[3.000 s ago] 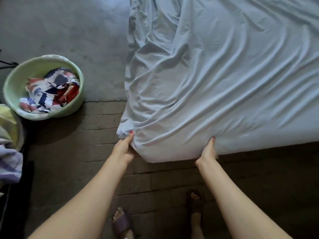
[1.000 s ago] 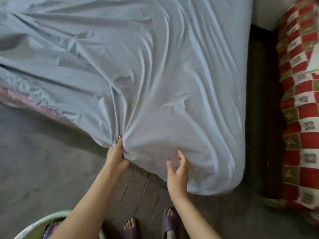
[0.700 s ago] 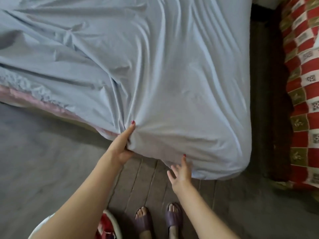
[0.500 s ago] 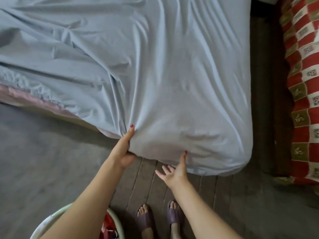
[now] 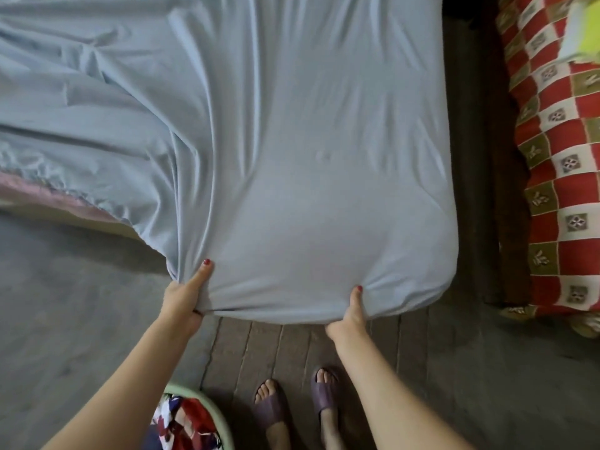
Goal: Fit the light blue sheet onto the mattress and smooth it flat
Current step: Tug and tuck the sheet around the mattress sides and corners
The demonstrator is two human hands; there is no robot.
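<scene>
The light blue sheet (image 5: 276,131) covers the mattress, stretched fairly smooth over the near end and creased in long folds toward the left. My left hand (image 5: 186,292) grips a bunched fold at the sheet's near left edge, thumb on top. My right hand (image 5: 350,311) grips the near edge further right, thumb up against the cloth. On the left side the elastic hem is ruffled and a pink strip of mattress (image 5: 35,193) shows below it. The fingers of both hands are hidden under the sheet's edge.
A red, white and olive checked blanket (image 5: 561,164) lies on the right beyond a dark gap. A pale green basin (image 5: 211,414) with patterned cloth sits by my left forearm. My feet in purple slippers (image 5: 324,389) stand on the brick floor.
My right hand went from open beside the sheet to gripping its near edge. The near end of the sheet is pulled tighter and smoother. My left hand keeps its hold.
</scene>
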